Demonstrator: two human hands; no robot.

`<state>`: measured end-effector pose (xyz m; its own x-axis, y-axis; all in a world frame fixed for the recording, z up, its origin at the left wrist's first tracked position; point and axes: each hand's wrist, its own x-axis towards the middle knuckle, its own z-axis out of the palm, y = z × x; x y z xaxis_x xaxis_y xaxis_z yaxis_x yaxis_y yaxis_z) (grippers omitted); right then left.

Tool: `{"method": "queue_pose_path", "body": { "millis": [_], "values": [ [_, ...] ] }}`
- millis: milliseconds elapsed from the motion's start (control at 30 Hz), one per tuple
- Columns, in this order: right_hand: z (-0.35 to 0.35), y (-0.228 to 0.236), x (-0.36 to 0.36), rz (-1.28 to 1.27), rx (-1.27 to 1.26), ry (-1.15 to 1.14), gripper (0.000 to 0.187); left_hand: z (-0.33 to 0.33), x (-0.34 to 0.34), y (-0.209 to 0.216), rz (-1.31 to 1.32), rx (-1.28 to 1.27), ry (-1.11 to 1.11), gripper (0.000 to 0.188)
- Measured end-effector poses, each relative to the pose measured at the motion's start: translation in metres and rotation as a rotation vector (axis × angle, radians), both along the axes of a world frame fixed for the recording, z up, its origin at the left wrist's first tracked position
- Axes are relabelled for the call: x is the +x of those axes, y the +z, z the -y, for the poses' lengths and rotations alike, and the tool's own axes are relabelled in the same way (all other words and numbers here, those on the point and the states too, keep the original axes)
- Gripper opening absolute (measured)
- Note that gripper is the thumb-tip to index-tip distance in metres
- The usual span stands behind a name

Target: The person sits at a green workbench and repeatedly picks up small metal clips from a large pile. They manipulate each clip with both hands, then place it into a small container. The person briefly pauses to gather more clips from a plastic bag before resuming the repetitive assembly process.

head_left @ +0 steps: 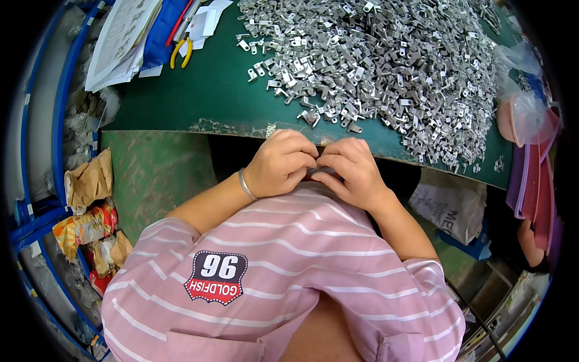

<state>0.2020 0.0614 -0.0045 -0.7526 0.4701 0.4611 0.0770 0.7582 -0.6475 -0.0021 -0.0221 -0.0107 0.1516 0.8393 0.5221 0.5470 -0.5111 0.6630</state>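
My left hand (pixel 281 161) and my right hand (pixel 354 171) meet in front of my chest, just off the near edge of the green table (pixel 181 99). Both have their fingers curled in and pinched together, fingertips almost touching. A small dark grey bit shows between them, but the fingers hide most of it and I cannot make out its kind. Just past my hands, a large heap of small silver metal brackets (pixel 386 66), bent and with holes, covers the middle and right of the tabletop. Several loose brackets lie at its left fringe.
Yellow-handled pliers (pixel 181 53), a blue tray (pixel 161 36) and papers (pixel 117 42) lie at the far left. Blue shelving (pixel 60 90) stands left. A pink container (pixel 512 117) with plastic bags is at the right edge; a printed sack (pixel 449 202) sits below the table.
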Motion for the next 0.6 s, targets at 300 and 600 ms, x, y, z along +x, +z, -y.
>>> {"method": "queue_pose_path", "body": {
  "millis": [300, 600],
  "values": [
    [-0.019, -0.012, 0.006, -0.007, 0.112, -0.384, 0.021, -0.023, 0.006, 0.001, -0.107, -0.099, 0.401, 0.029],
    [-0.002, 0.0, -0.004, 0.032, 0.114, -0.057, 0.023, -0.019, -0.002, -0.001, 0.105, -0.154, 0.337, 0.029]
  ]
}}
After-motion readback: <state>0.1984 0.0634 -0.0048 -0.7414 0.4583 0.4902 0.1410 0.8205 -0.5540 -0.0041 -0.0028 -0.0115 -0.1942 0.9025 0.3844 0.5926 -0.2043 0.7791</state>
